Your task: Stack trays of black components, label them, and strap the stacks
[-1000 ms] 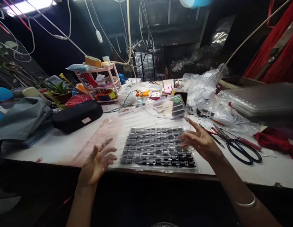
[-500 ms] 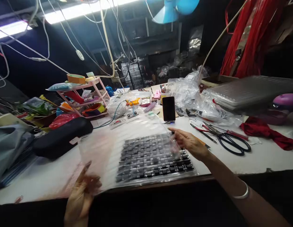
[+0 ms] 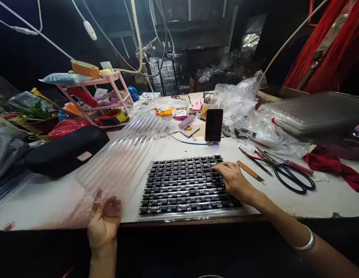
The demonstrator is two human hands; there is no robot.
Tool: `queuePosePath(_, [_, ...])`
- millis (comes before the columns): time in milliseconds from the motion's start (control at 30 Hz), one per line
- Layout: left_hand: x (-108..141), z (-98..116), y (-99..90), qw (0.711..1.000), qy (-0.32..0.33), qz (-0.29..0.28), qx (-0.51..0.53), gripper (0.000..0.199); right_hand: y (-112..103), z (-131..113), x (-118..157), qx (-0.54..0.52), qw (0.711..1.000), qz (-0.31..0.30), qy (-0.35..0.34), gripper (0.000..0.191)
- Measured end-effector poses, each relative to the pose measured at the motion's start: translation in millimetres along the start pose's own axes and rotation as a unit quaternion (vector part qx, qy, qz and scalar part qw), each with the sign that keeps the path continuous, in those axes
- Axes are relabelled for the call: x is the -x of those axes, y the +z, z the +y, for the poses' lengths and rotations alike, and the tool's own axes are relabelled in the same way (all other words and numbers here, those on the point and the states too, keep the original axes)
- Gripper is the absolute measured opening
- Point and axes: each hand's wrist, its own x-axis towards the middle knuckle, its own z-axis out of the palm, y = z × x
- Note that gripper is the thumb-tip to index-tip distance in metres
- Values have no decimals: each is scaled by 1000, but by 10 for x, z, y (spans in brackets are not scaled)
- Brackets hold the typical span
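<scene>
A clear ribbed plastic tray (image 3: 130, 141) is tilted up at the left, its near edge gripped between the thumb and fingers of my left hand (image 3: 105, 218). On the white table in front of me lies another clear plastic tray (image 3: 179, 217), filled with rows of small black circuit boards (image 3: 182, 185). My right hand (image 3: 236, 181) rests over that tray's right side. Its fingers are bent together, with their tips at the boards of the upper right rows. Whether a board is pinched there is hidden.
A phone (image 3: 214, 125) stands upright behind the filled tray. At the right lie a utility knife (image 3: 249, 170), large scissors (image 3: 292, 177), pliers and a red cloth (image 3: 336, 166). A black case (image 3: 68, 150) and a pink rack (image 3: 118, 90) stand left. Stacked clear trays (image 3: 318, 114) are at far right.
The clear ribbed tray has moved left off the circuit boards, held by my left hand. My right hand has let go of it and come down onto the boards. The view has tilted down.
</scene>
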Motion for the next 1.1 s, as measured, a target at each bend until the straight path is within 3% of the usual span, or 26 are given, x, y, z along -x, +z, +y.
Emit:
queuePosePath(133, [18, -8, 4, 999, -8, 11, 36, 35, 71, 10, -74, -3, 999, -17, -36, 55])
queuePosePath(267, [11, -12, -24, 997, -22, 32, 61, 39, 74, 14, -109, -20, 999, -9, -29, 54])
queuePosePath(433, [-11, -18, -59, 996, -34, 33, 80, 34, -63, 54, 56, -65, 997, 34, 6, 49])
queuePosePath(600, [3, -18, -31, 995, -32, 41, 88, 34, 6, 139, 209, 3, 999, 48, -7, 46])
queuePosePath(767, [1, -47, -35, 994, -19, 43, 103, 40, 48, -168, 186, -1, 995, 66, -78, 47])
queuePosePath(933, [-21, -78, -85, 991, -2, 22, 131, 41, 163, -586, 225, -22, 980, -15, -196, 59])
queuePosePath(1100, [8, -83, -102, 989, 0, 13, 147, 41, 193, -611, 225, -17, 976, -34, -216, 60])
